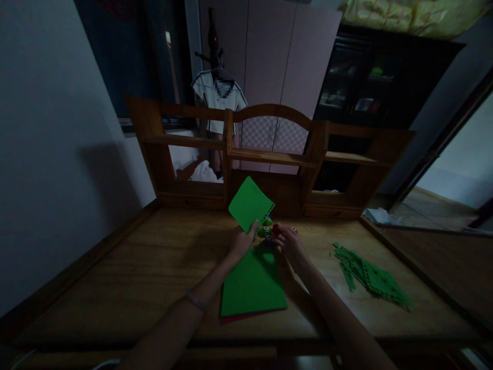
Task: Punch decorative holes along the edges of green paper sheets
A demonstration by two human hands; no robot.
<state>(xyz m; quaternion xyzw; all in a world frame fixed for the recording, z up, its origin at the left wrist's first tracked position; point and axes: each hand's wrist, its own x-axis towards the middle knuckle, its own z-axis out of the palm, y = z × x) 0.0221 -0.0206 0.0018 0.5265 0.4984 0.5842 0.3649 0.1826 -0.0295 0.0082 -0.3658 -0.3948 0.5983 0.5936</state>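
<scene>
My left hand [242, 241] grips a green paper sheet [249, 203] by its lower corner, tilted up off the desk. A row of small dark holes or notches runs along the sheet's right edge. My right hand [291, 245] is closed on a small red object [276, 229], whose kind I cannot make out. Between and behind the hands stand several small round figures with big eyes, among them a green one [264, 232] and a purple one [268, 240]. Below my hands lies a larger green sheet or folder [254, 288], with red showing under its front edge.
Green paper strips and perforated pieces [370, 277] lie in a heap on the right of the wooden desk [146, 277]. A wooden shelf unit [269, 154] rises along the desk's back edge. A wall [46, 154] borders the left side. The room is dim.
</scene>
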